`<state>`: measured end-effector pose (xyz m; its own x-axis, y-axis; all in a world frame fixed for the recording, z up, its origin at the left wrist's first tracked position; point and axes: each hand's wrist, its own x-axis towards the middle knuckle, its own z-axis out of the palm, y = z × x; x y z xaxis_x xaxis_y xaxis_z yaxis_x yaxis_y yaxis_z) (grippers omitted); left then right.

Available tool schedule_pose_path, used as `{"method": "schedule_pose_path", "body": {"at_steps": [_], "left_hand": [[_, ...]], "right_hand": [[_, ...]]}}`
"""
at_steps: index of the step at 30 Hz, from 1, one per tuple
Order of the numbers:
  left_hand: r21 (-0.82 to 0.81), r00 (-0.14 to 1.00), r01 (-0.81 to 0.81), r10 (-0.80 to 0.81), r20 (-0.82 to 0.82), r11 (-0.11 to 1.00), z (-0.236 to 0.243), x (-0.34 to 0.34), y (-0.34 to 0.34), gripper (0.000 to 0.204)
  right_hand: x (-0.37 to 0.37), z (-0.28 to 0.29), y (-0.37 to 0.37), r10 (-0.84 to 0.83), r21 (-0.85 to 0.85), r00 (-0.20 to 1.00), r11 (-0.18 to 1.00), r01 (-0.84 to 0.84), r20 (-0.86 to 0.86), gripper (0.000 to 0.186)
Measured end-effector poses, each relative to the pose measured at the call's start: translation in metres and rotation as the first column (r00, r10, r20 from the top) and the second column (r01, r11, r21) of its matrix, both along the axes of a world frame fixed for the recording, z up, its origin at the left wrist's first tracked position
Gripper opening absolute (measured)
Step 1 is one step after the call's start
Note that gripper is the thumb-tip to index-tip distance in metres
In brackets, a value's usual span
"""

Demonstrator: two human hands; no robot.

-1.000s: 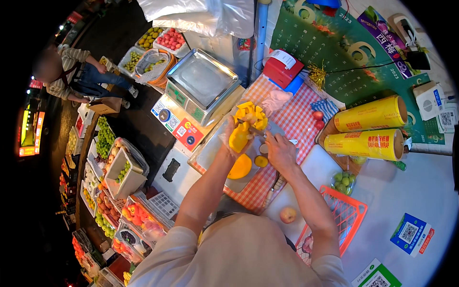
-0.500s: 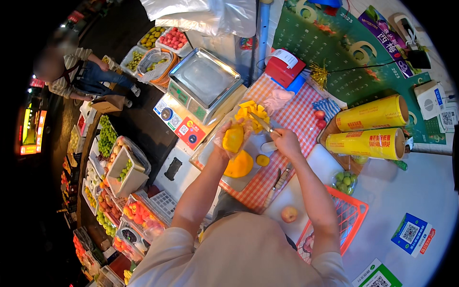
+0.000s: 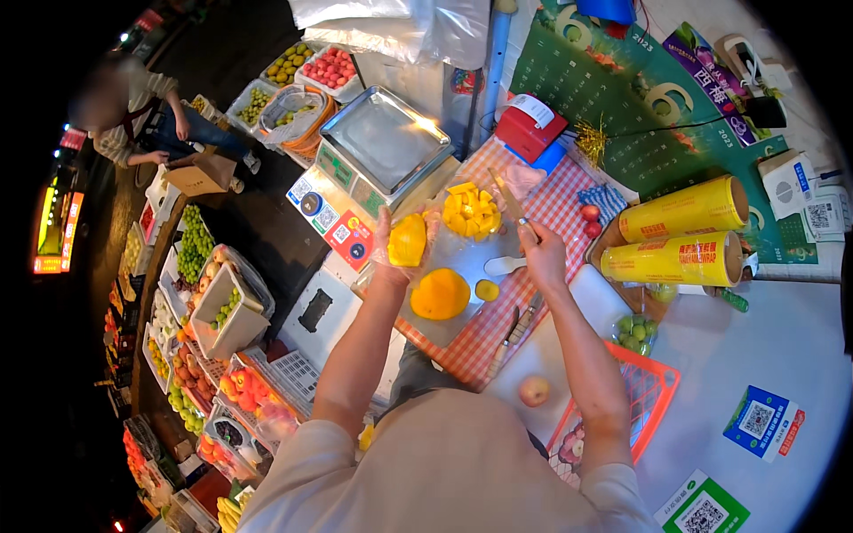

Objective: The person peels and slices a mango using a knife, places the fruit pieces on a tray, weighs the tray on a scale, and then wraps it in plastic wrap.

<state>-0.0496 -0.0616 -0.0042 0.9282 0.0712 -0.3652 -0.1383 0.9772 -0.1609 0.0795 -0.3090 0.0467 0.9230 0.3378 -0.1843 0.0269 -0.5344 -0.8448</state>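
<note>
Left hand [image 3: 386, 252]: fingers curled round a mango piece [image 3: 407, 240], which sits in the palm, cut face up. Flesh deep yellow, wet-looking, blocky, with faint lines across it; thin clear plastic shows round its edge. Whether this is a glove or a film, cannot tell.

Right hand [image 3: 544, 256]: closed round the handle of a knife [image 3: 507, 196], blade angled up and away, to the left. Blade apart from the mango piece.

Between the hands, slightly beyond: a heap of mango chunks [image 3: 471, 213], bright yellow, chunky, flat-sided, piled close.

Nearer the body than the left hand, to its right: a larger mango portion [image 3: 440, 294], rounded, smooth, more orange than the held piece, lying on a grey board [image 3: 468, 258]. Just right of it, a small mango end [image 3: 487, 290], darker, ochre. Left of the right hand, a white utensil [image 3: 505, 266], its shape partly unclear.

Under all this, a red-and-white checked cloth [image 3: 471, 351] on the surface. Below the right hand, beside that forearm: a reddish-yellow apple [image 3: 534, 391].
</note>
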Motion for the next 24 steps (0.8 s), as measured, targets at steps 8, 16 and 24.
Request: {"method": "schedule_pose_path", "body": {"at_steps": [8,16,24], "left_hand": [[0.068,0.996,-0.082,0.079,0.042,0.994,0.018,-0.09,0.022,0.072],[0.421,0.913,-0.376,0.408,0.015,0.826,-0.018,-0.32,0.022,0.067],[0.561,0.461,-0.38,0.676,-0.574,0.735,-0.106,-0.676,-0.135,0.058]], "right_hand": [[-0.05,-0.008,-0.015,0.049,0.101,0.999,0.994,-0.048,-0.01,0.026],[-0.097,-0.054,-0.009,0.259,0.162,0.963,0.956,-0.245,-0.075,0.023],[-0.163,-0.052,0.003,0.377,0.225,0.898,0.917,-0.328,-0.227,0.021]]}}
